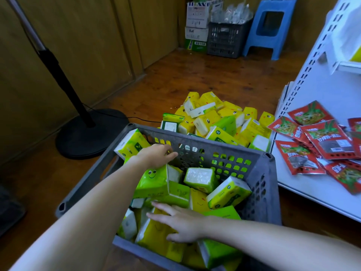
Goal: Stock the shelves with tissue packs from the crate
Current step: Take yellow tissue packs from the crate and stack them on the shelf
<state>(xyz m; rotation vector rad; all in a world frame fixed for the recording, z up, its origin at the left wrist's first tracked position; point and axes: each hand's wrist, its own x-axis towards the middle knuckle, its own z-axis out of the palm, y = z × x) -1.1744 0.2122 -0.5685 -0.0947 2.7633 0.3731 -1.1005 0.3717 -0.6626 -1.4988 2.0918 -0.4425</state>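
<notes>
Inside the crate [261, 165], nearest the body, the right hand [181, 222] lies flat w/ fingers spread on a yellow pack [154, 231]. It presses down & grips nothing. Further in, the left hand [156, 155] reaches palm-down to the far wall, fingers loosely bent over the top of a green smiley pack [154, 182]. Its thumb is hidden, so can't tell if it has hold of that pack or only touches it. The step looks like picking packs out for the shelf. To do it well, close each hand round one pack across its short side, thumb on one face & fingers on the other. The film wrap looks slick, so a firm squeeze should suit, esp. as the packs seem soft enough to give. Take top-layer ones first, e.g. the green smiley pack & the white-faced pack [199, 178] beside it. Those lower down sit wedged at angles & would prob. drag neighbours along. Tissue packs [228, 192] fill the crate in a jumble, & a heap [218, 122] of more lies on the floor [195, 75] just beyond its far wall. The white shelf [304, 190] stands just beside the crate on the right, w/ red snack sachets [328, 137] strewn over it. Lift packs clear over the right wall & set them on bare shelf, not on the sachets. Most of the job looks undone.
</notes>
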